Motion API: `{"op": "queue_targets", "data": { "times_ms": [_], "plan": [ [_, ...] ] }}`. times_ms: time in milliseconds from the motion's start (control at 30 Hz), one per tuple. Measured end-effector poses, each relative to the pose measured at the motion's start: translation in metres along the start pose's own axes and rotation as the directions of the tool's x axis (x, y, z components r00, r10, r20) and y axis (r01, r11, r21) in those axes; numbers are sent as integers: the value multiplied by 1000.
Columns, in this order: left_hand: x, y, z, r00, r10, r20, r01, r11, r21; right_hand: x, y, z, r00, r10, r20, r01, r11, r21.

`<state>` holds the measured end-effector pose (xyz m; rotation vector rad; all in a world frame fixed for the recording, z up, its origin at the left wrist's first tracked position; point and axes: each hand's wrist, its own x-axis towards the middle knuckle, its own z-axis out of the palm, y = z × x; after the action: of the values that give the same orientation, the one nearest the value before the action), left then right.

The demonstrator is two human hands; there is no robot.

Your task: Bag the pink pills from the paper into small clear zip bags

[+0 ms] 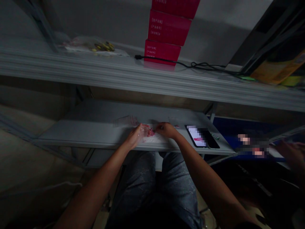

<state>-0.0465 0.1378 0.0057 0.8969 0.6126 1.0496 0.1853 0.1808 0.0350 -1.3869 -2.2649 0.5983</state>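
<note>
My left hand (pixel 135 136) is closed on the edge of a clear plastic bag (pixel 144 135) at the front of the lower shelf. Small red and pink beads (pixel 151 132) lie in a cluster at the bag, between my two hands; whether all of them are inside it I cannot tell. Just right of the beads is my right hand (pixel 166 129), its fingers curled in a pinch. What it may hold is too small and dark to see. A flat clear bag (pixel 125 121) lies behind my left hand, and another small bag with a few red bits (pixel 176 126) lies beyond my right hand.
To the right lie a lit phone (pixel 196 136), a dark flat object (pixel 213 141) and a small green item (pixel 215 136). The upper shelf (pixel 114 73) overhangs the back, bearing red boxes (pixel 164 31), a black cable (pixel 202 64) and yellow pieces (pixel 103 47). A co-worker's hand (pixel 289 152) is at far right.
</note>
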Motion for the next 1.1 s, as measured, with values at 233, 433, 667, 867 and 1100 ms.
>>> {"op": "queue_targets", "data": {
  "times_ms": [233,433,667,867,1100],
  "plan": [
    [-7,3,9,999,35,-23,-32,995,95,-1,-50,-21,974,-116,-194,179,920,348],
    [-4,0,1,1000,2,-28,0,997,74,0,-44,-15,980,-121,-156,133,989,70],
    [1,0,0,998,35,51,-32,998,-45,2,-11,5,999,7,50,1,988,-152],
    [2,1,1,999,-7,37,10,997,-82,4,-5,8,995,-11,95,23,991,-129],
    [-2,0,0,999,-24,-21,24,1000,11,11,-25,-14,980,-81,-181,126,961,248]
  ]
}}
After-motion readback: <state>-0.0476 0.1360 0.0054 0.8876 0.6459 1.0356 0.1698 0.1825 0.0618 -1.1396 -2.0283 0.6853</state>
